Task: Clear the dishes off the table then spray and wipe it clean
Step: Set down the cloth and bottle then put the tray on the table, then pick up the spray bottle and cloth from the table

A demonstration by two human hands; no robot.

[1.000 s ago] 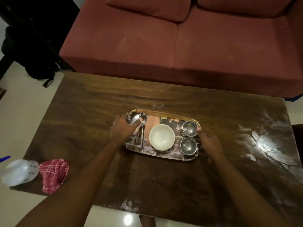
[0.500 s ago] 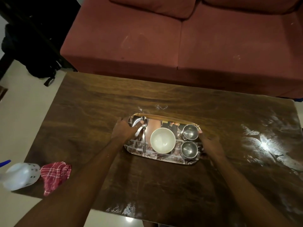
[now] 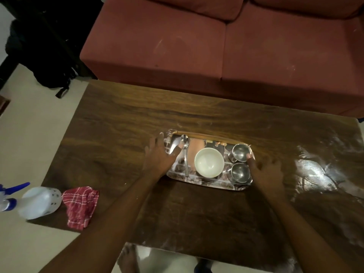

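I see the tray (image 3: 206, 182) mid-table (image 3: 118, 134), blocking the centre. Bare wood lies open far, right and near of it. The bottle (image 3: 39, 201) and cloth (image 3: 80, 205) crowd the near-left corner.

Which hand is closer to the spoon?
Left. The left hand grips the tray edge right beside the spoon. The right hand is at the tray's other end, by the two cups, with the bowl between.

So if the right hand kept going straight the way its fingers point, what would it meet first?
Probably the far steel cup: the right hand sits at the tray's right edge with one fingertip at that cup, though contact is unclear.
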